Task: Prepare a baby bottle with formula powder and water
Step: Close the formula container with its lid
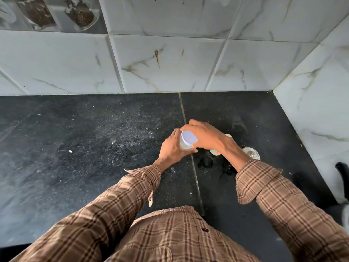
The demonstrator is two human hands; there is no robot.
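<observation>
Both hands hold a clear jar [186,144] on the dark counter [94,138]: left hand [172,148] wraps its body, right hand [204,135] grips the white lid [188,137] (contents unclear).

Home kitchen: black stone counter [94,148], marble-look wall tiles [170,59], spice-jar picture tile [47,14].

no legible text, label, brand, number or sign on anything in view
</observation>
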